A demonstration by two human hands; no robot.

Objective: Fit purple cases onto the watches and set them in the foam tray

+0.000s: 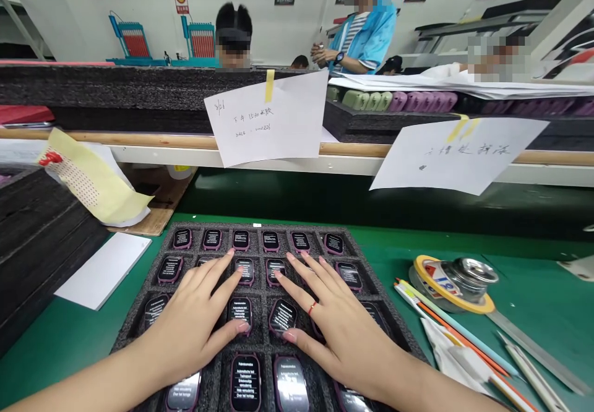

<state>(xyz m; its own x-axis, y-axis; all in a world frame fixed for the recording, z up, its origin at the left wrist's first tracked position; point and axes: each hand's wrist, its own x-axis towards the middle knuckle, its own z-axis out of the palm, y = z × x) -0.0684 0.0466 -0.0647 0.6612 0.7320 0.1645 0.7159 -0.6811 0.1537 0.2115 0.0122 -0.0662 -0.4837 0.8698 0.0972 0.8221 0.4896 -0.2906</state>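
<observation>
A dark grey foam tray (388,310) lies before me, with rows of purple-framed smartwatches in its compartments. Most of their screens are lit with lines of white text. My left hand (197,300) is spread palm down over the left part, its thumb tip on the lower edge of a smartwatch (239,312). Over the right part, my right hand (343,316) is also spread flat, with a red ring on one finger. Its thumb tip is by a slightly tilted smartwatch (282,314), and its index fingertip reaches another smartwatch (276,266). Both hands cover some watches.
Yellow tape (436,285), a metal ruler (538,350) and several pens lie on the green table at right. White paper (104,270) lies left of the tray. Handwritten sheets (269,124) hang from the shelf ahead. A person in a blue jacket (378,31) stands beyond.
</observation>
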